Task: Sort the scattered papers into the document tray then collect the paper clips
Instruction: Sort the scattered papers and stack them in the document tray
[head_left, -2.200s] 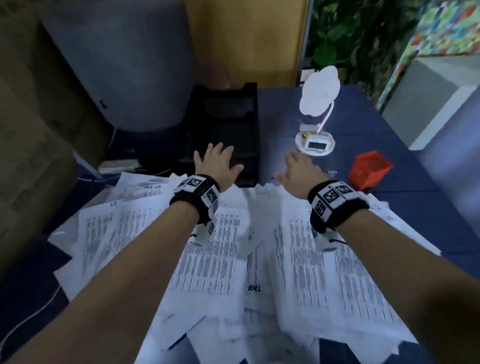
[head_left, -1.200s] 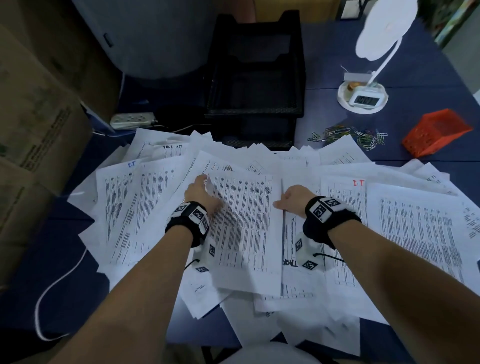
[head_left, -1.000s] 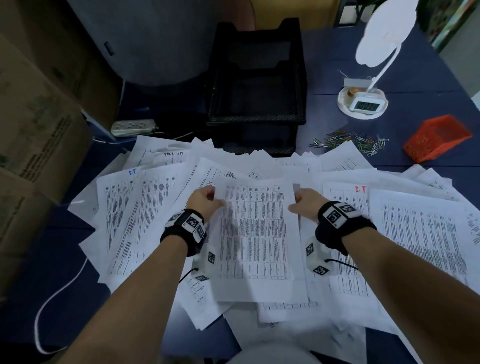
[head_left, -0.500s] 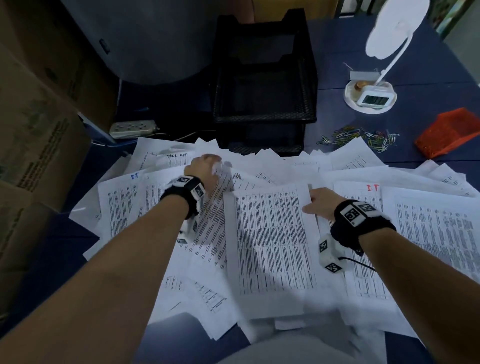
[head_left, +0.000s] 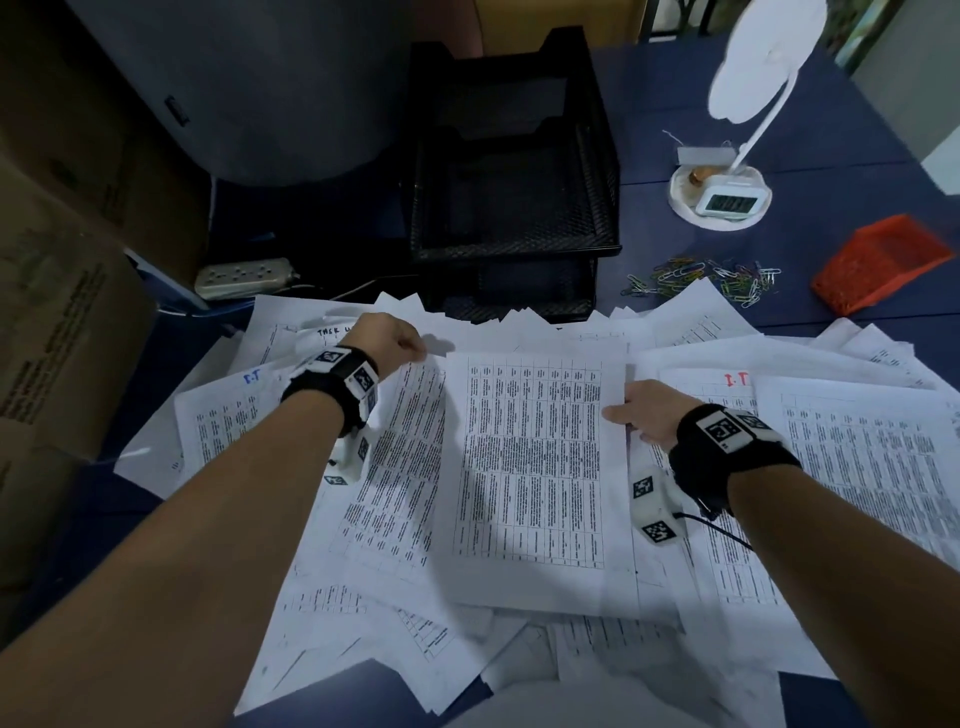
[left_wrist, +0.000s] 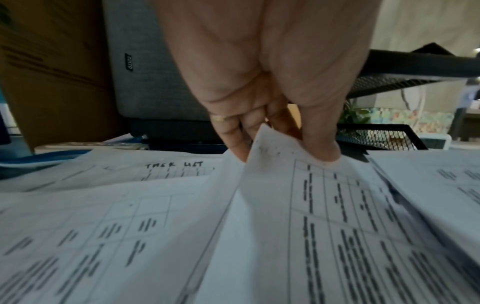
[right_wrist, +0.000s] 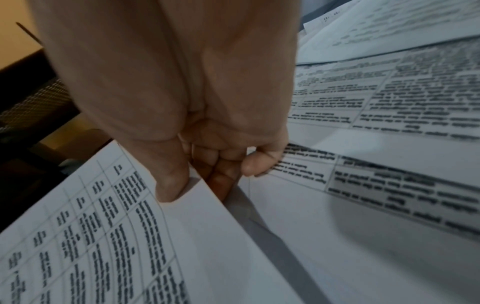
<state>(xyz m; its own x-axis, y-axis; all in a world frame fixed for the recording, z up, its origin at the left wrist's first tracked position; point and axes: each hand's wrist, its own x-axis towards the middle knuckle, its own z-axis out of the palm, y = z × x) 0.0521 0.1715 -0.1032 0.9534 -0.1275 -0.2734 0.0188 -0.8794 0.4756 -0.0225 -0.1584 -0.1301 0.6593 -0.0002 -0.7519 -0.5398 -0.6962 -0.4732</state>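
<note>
Evidently light and floppy, each sheet (head_left: 530, 467) is best pinched at an edge: right hand (head_left: 647, 415) at 3 o'clock, left hand (head_left: 387, 338) pinching another's (left_wrist: 337, 216) corner at 10

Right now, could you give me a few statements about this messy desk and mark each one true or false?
1. The left hand pinches the corner of a sheet. True.
2. The right hand rests flat and holds nothing. False: it grips the edge of the top sheet.
3. The black tray is full of papers. False: no paper shows in it.
4. The paper clips lie loose on the desk, beside the orange basket. True.
5. A power strip lies left of the tray. True.
</note>
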